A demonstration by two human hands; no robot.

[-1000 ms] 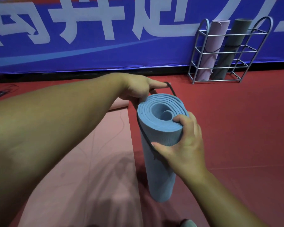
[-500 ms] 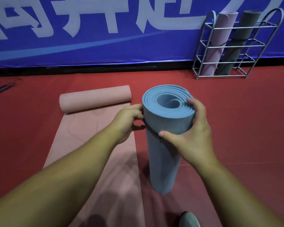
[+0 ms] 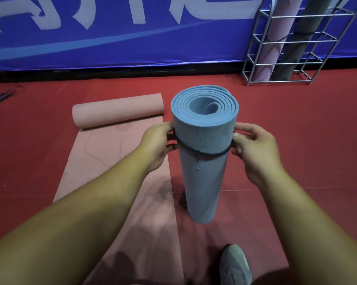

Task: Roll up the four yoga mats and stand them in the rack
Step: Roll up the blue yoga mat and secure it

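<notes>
Blue foam, rolled tight: in the head view the blue mat (image 3: 202,153) stands on end on the red floor (image 3: 297,140), near the middle of the scene. A second ago the black band (image 3: 202,153) was only being hooked over the top rim; now it sits lower, circling the roll below the rim. The left hand (image 3: 157,145) and right hand (image 3: 253,149) have come apart to opposite sides, each pinching the band against the roll. That suggests this mat is nearly secured and ready to carry.

Counted: four mats. One blue, held. One pink mat (image 3: 111,161) to its left, partly rolled at its far end and otherwise flat. Two already upright in the wire rack (image 3: 253,58), far right: a mauve mat (image 3: 276,38) and a grey mat (image 3: 297,48). One shoe (image 3: 235,266) shows near.
</notes>
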